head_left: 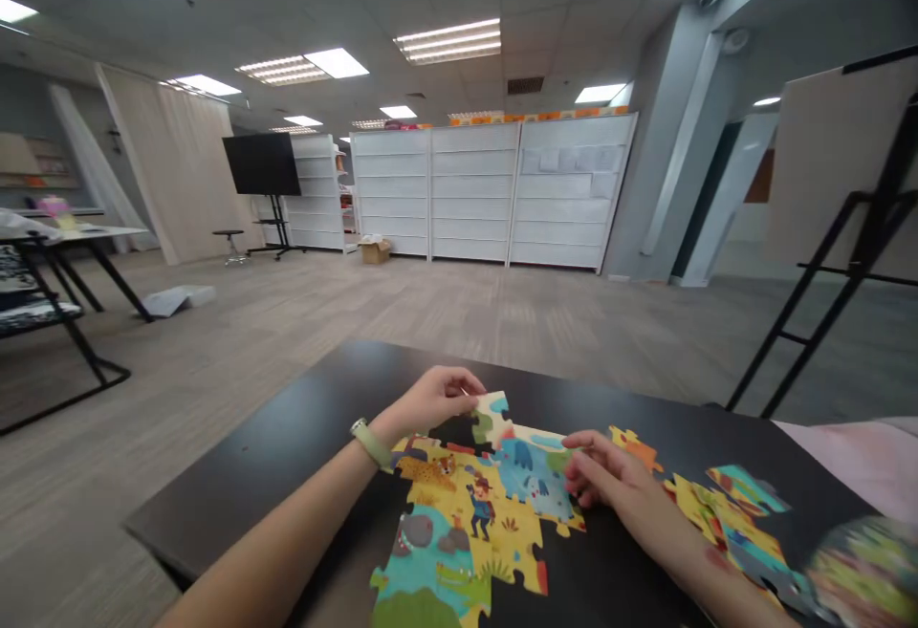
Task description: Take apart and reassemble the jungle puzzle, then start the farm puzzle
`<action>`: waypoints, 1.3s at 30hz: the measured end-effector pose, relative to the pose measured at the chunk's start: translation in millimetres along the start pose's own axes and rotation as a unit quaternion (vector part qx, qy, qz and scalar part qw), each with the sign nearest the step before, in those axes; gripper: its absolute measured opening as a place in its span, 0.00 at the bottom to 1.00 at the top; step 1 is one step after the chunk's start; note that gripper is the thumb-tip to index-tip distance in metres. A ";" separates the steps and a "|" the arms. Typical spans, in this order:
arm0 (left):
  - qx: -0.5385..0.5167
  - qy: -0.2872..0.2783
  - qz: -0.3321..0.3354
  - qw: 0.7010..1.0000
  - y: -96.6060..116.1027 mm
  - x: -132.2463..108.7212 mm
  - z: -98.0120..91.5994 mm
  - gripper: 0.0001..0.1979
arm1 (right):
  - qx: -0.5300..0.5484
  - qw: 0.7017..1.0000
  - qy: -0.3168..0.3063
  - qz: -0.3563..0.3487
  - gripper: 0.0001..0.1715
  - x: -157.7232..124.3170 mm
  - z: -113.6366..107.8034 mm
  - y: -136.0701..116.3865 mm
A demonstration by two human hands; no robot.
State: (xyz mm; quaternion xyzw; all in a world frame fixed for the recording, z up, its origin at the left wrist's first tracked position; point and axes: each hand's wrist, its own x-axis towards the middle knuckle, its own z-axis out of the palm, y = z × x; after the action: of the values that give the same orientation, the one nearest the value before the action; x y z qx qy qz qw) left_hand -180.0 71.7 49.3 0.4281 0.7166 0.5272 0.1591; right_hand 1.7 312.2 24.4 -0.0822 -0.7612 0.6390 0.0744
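1. From where I stand, the left hand [439, 400] has thumb and fingers nearly together, pinching a cream, green and blue cardboard puzzle piece [494, 420] at the picture's upper edge.
2. The partly joined, brightly coloured animal jigsaw [494, 513] lies flat on the black rectangular table [287, 456], between the forearms.
3. The right hand [609, 475] has its fingers loosely curled at the jigsaw's right edge, by the blue elephants; I can't tell whether they grip anything.
4. Loose yellow, orange and teal puzzle pieces [750, 490] lie to the right, some overlapping.
5. Nearest the table's right corner sits a rounded, shiny, multicoloured object [867, 571], too blurred to tell whether it's a container.
6. Across the floor, a brown cardboard box [375, 252] has something white showing at its top.
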 end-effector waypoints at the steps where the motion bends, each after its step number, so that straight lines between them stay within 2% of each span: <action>1: 0.011 0.003 -0.004 1.000 -1.8 0.3 -13.6 0.13 | -0.012 1.000 0.001 -0.005 0.36 0.0 -1.7 -0.1; 3: 0.036 -0.004 -0.010 0.999 -6.7 -0.2 -35.1 0.13 | -0.033 0.999 -0.003 -0.010 0.33 -0.8 -2.9 -1.0; 6: 0.078 -0.027 -0.019 0.996 -18.4 -1.8 -48.6 0.11 | -0.054 0.998 -0.015 -0.007 0.31 -2.7 -1.6 -3.1; 13: 0.177 -0.046 -0.024 0.983 -41.2 -1.2 -45.5 0.10 | -0.076 0.996 -0.049 0.000 0.27 -2.9 -3.1 0.1; 17: 0.212 -0.039 -0.013 0.976 -41.1 -0.8 -46.0 0.11 | -0.111 0.992 -0.055 -0.009 0.23 -4.1 -2.3 0.7; 21: 0.244 -0.039 0.004 0.969 -39.4 -1.0 -47.4 0.07 | -0.211 0.974 -0.058 -0.056 0.17 -10.7 0.4 -3.4; 25: 0.254 -0.047 0.021 0.966 -39.7 -1.5 -48.0 0.06 | -0.263 0.960 -0.063 -0.068 0.15 -15.6 2.0 -7.2; 35: 0.274 -0.070 0.047 0.958 -42.1 -4.1 -47.5 0.15 | -0.319 0.942 -0.073 -0.077 0.12 -19.3 1.6 -19.5; 39: 0.305 -0.036 0.044 0.951 -56.8 -0.1 -39.1 0.18 | -0.341 0.930 -0.091 -0.105 0.17 -25.8 -0.1 -17.8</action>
State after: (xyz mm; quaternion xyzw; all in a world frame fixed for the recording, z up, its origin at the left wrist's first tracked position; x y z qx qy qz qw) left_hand -231.8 43.0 14.0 0.5061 0.8175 0.2740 0.0235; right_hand 26.4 303.5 41.8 0.0364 -0.9408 0.3346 0.0396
